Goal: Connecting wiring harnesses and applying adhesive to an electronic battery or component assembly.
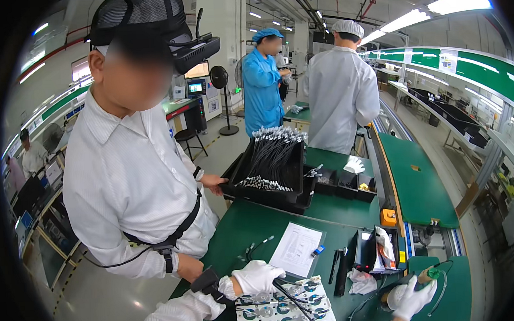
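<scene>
- Left hand [257, 276], gloved, at lower centre: closed on thin black cables [291, 296] over a tray of round parts [283, 311].
- Right hand [413, 298], lower right: grip cannot be told.
- Upper left: a co-worker [132, 183] stands against the green bench [254, 224], touching a black cable tray [269, 171].

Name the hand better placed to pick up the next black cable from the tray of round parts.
Probably left: the left hand already rests on the black cables over the tray; the right hand is off beside it.
</scene>
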Demonstrator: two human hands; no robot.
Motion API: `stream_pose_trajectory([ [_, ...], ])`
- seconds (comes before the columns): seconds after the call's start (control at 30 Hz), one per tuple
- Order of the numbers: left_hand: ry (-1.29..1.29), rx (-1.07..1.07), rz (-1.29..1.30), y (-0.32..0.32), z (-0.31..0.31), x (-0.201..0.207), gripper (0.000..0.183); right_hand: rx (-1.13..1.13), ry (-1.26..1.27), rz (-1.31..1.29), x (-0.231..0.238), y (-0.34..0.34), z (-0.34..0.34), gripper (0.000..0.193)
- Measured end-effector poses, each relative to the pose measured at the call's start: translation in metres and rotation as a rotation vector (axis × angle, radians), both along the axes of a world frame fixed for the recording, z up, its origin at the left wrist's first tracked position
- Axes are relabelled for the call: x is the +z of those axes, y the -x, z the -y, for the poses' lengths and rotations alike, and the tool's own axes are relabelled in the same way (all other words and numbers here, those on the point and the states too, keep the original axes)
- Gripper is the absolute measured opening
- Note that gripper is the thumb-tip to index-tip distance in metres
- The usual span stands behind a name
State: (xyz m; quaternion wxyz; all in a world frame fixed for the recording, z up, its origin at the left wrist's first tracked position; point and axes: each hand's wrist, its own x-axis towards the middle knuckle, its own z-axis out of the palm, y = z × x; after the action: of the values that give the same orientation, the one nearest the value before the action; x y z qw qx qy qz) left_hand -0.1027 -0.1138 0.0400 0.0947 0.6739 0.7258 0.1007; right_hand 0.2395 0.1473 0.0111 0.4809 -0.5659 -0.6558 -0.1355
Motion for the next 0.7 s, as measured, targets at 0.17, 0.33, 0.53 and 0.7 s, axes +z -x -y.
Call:
stream_pose_trajectory([
  [0.17,-0.461,0.004,-0.397,-0.007,0.000,0.012,0.010,0.557,0.216,-0.661,0.039,0.032,0.085,0.056],
  [0.33,-0.473,0.298,-0.570,-0.034,0.071,0.057,0.011,0.753,-0.037,-1.149,0.125,0.053,0.100,0.058],
  [0.53,0.013,0.471,-0.497,-0.087,0.130,0.091,0.044,2.477,0.354,-2.181,0.068,-0.045,0.085,0.032],
  [0.7,-0.298,0.345,0.088,-0.087,0.148,0.038,0.018,1.486,-0.441,-1.596,0.112,0.039,0.094,0.047],
])
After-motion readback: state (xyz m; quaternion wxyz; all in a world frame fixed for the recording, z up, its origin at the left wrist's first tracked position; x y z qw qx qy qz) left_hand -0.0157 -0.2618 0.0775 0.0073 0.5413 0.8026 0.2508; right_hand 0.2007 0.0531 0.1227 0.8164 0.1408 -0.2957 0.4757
